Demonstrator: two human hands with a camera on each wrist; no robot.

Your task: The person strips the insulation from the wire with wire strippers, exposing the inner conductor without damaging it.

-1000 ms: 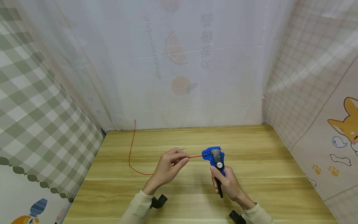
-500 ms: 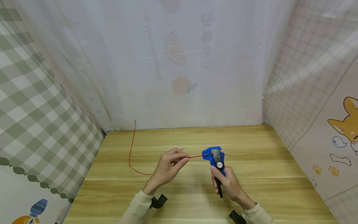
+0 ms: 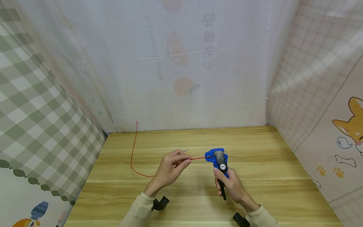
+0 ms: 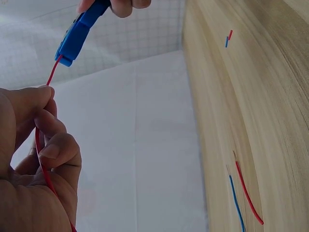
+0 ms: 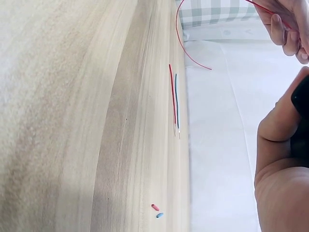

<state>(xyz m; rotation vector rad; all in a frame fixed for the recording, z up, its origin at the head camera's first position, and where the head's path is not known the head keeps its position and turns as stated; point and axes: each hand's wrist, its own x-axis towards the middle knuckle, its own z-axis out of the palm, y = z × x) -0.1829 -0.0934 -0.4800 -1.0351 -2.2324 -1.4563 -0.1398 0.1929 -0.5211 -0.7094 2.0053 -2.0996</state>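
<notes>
My left hand (image 3: 169,168) pinches a long red wire (image 3: 198,158) between thumb and forefinger. In the left wrist view the wire (image 4: 44,169) runs down across the palm, beneath the curled fingers. Its front end enters the mouth of a blue and black wire stripper (image 3: 218,157); the tip is hidden inside. My right hand (image 3: 232,186) grips the stripper by its handles, holding the head upward above the table. The wire's free tail loops out to the left and rises in front of the back curtain. In the right wrist view the stripper is mostly cut off.
On the wooden table (image 3: 255,151) lie a short red wire (image 4: 248,194) and a blue wire (image 4: 235,200), side by side with bare strands at one end. Small red (image 5: 155,207) and blue scraps (image 5: 160,215) lie apart from them. Curtains enclose the back and sides.
</notes>
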